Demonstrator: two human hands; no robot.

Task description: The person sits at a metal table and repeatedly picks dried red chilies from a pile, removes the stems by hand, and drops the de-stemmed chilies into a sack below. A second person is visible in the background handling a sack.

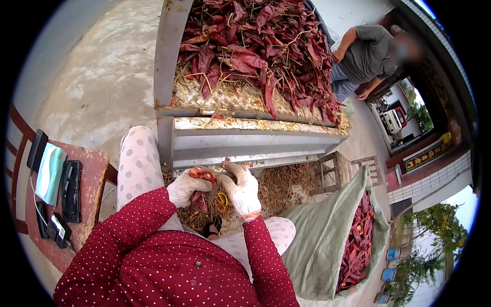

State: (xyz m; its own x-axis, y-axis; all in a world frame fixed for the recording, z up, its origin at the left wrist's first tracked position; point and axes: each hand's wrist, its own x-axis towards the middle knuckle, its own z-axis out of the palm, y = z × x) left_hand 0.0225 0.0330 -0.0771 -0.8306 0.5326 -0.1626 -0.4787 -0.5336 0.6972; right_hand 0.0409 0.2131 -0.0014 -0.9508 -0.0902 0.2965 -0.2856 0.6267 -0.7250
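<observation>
My left hand (191,187), in a pale knit work glove, is closed around a bunch of dried red chili peppers (202,174). Cut-looking ends face up, and wrinkled tips hang below the fist. Close beside it, my right hand (241,188), gloved too, has its fingers bent toward the bunch. A small dark red tip (227,159) shows by its fingers; whether they grip it is hidden. Below the hands is a yellow and orange looped object (221,202), partly covered. Beyond them, a metal-framed table (249,122) bears a large heap of dried chili peppers (245,57) with stems.
On my right stands an open green woven sack (318,238) holding dried peppers (358,245). A wooden stool (335,172) is behind it. Left, a worn red chair (88,165) carries a face mask (51,172) and dark devices (71,192). A person (368,53) stands beyond the table.
</observation>
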